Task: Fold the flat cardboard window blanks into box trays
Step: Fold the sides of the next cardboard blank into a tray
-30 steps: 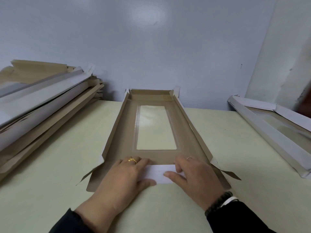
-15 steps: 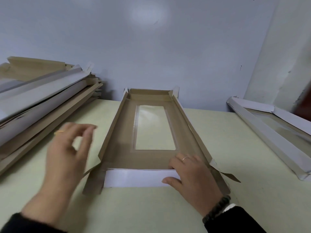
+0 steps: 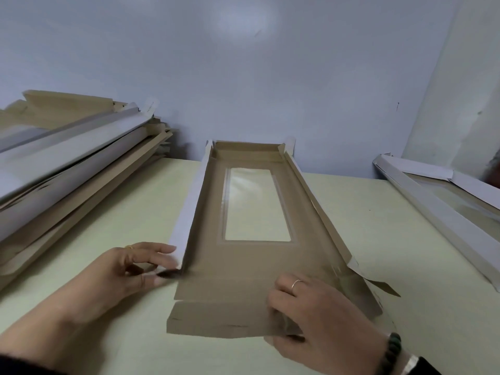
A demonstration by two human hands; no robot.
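So the cardboard window blank (image 3: 251, 239) sits dead centre on the table (image 3: 351, 239), long axis running straight away from the person toward the wall, far end flap already stood up. The near end flap (image 3: 221, 315) lies flat, crosswise, right between the two hands. Left hand (image 3: 130, 269) pinches the near corner of the left side wall (image 3: 186, 212), fingers curled on its white edge. Right hand (image 3: 311, 320) grips the flap's right end, thumb tucked under. Both hands are about equally close, so lifting that flap looks like the next fold.
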